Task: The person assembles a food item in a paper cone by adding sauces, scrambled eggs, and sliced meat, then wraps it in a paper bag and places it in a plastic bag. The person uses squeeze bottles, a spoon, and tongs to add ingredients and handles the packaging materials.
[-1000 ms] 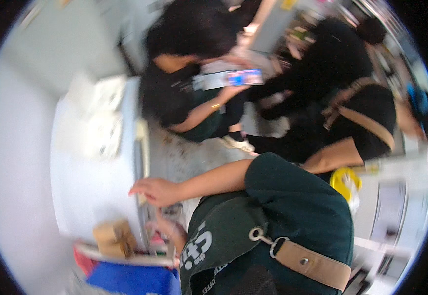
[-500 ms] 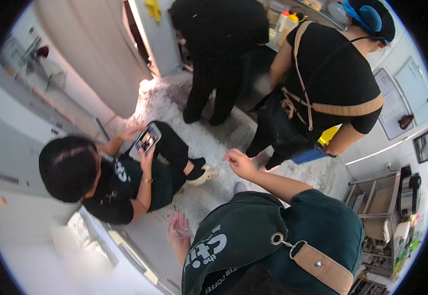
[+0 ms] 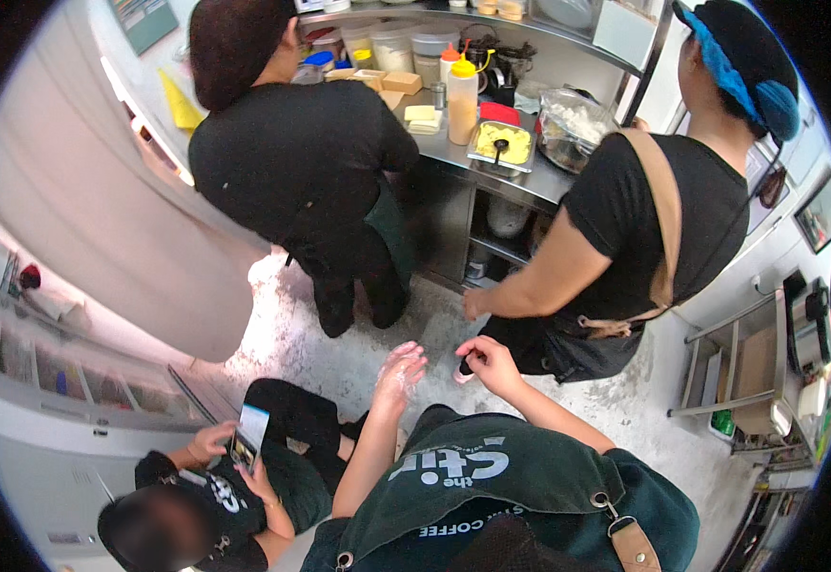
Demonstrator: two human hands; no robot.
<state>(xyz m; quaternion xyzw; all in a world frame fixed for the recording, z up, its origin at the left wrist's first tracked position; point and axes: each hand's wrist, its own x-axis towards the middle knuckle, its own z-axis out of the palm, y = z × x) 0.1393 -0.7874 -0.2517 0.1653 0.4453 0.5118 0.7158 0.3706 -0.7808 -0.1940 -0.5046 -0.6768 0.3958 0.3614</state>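
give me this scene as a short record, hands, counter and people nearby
Left hand: fingers extended, whitish covering, possibly a clear glove
Right hand: bare, fingers curled, nothing clearly held
Counter: stainless steel, bearing yellow-capped clear plastic squeeze bottle, rectangular metal tray of yellow food
Nearby: black-topped co-worker at the counter, co-worker with tan apron straps, co-worker in dark green apron holding phone

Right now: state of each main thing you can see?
Left hand: open, fingers extended.
Right hand: fingers curled; whether anything's held, unclear.
Yellow-capped bottle: upright.
Red-capped bottle: upright.
Steel tray: uncovered, yellow food inside, black spoon in it.
Phone: held by a co-worker.
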